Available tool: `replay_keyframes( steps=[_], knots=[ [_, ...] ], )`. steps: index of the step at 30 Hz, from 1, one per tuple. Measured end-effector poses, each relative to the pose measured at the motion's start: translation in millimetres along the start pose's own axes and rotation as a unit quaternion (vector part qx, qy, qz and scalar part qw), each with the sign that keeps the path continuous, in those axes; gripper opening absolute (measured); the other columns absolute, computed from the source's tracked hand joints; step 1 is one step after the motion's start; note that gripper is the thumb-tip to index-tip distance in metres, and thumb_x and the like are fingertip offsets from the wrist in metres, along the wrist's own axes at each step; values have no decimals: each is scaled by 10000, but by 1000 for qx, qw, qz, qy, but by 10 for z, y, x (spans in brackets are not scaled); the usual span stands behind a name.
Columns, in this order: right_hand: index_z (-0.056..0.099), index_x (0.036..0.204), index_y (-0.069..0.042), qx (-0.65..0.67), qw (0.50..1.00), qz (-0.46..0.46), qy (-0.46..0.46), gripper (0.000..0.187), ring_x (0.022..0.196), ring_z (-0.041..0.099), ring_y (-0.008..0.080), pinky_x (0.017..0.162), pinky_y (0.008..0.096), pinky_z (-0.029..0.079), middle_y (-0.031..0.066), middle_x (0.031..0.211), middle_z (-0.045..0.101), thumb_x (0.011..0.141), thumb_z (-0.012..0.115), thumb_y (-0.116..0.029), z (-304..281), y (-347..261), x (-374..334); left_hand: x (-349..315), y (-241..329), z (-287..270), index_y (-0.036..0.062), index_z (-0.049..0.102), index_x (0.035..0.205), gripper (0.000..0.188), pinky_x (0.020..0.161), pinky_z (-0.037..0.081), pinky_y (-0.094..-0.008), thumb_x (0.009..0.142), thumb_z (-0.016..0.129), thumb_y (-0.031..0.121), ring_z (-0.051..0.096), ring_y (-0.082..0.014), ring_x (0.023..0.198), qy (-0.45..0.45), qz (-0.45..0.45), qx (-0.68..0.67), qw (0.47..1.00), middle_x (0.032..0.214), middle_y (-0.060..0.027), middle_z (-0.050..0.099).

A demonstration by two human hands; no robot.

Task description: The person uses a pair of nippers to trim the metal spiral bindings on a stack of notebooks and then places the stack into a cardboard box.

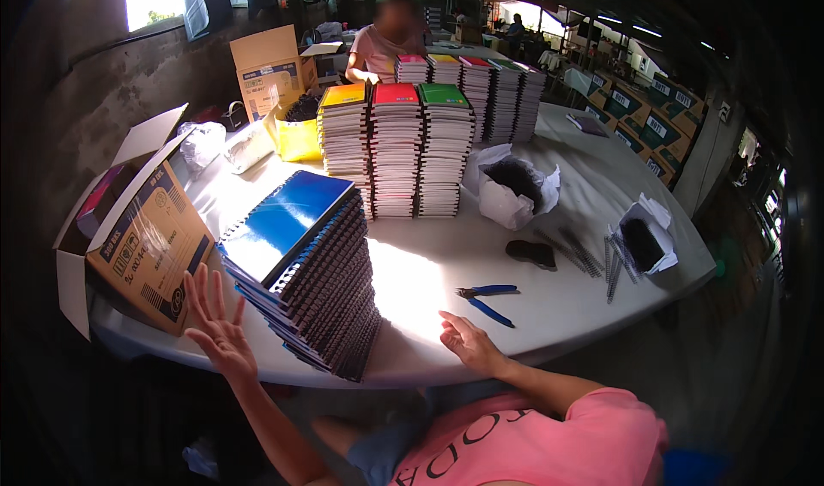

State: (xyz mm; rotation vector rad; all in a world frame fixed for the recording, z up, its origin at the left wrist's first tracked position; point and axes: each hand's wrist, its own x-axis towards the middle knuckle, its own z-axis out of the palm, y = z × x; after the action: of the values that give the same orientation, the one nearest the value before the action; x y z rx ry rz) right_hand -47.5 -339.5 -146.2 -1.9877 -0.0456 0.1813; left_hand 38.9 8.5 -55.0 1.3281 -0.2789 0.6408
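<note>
A tall, slightly leaning stack of blue-covered spiral notebooks stands at the near edge of the table, its dark coil bindings facing me and to the right. My left hand is raised to the left of this stack, fingers spread, with nothing in it. My right hand hovers over the table to the right of the stack, fingers stretched out and apart from the notebooks. Just beyond the right hand lie cutting pliers with blue handles, their jaws pointing left.
Notebook stacks with yellow, red and green covers stand mid-table. An open carton sits at left. Loose wire coils, a dark object and paper bags of coils lie at right. Another person sits across the table.
</note>
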Motion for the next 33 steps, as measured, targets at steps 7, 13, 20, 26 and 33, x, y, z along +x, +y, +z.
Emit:
replay_keyframes(
  steps=[7,13,20,26,33],
  knots=[
    [107,1471,-48,485,844,211,-88,887,1259,387,228,1100,394,212,125,1423,354,886,420,-637,500,-354,272,-198,-957,-406,107,102,1492,944,1075,265,-440,836,250,770,235,-328,1373,-173,-337,-55,924,1507,-209,178],
    [338,1395,-58,208,974,43,-83,732,1246,419,258,1052,461,301,134,1336,466,909,380,-604,801,-689,392,-13,-1051,-105,66,8,1484,904,1137,105,-393,875,167,715,113,-285,1409,-410,-436,-101,795,1532,-164,88],
    [364,1378,-50,278,953,97,-67,698,1246,428,274,1055,467,320,149,1324,474,923,375,-579,1193,-1492,603,-35,-1014,91,56,11,1484,889,1148,84,-349,893,176,700,76,-252,1425,-410,-493,-221,735,1543,-154,51],
    [363,1377,-48,489,847,208,-7,693,1237,438,272,1050,460,330,151,1319,477,926,374,-574,1328,-1687,890,-193,-1205,98,37,49,1480,787,1126,179,-322,957,281,577,187,-234,1395,-327,-557,-305,699,1511,-144,166],
    [363,1376,-46,523,822,225,25,686,1226,449,270,1044,453,342,154,1313,480,930,374,-567,1366,-1709,999,-471,-1714,68,44,117,1471,696,1093,260,-322,977,349,475,305,-224,1336,-338,-540,-299,711,1463,-138,265]
  ],
)
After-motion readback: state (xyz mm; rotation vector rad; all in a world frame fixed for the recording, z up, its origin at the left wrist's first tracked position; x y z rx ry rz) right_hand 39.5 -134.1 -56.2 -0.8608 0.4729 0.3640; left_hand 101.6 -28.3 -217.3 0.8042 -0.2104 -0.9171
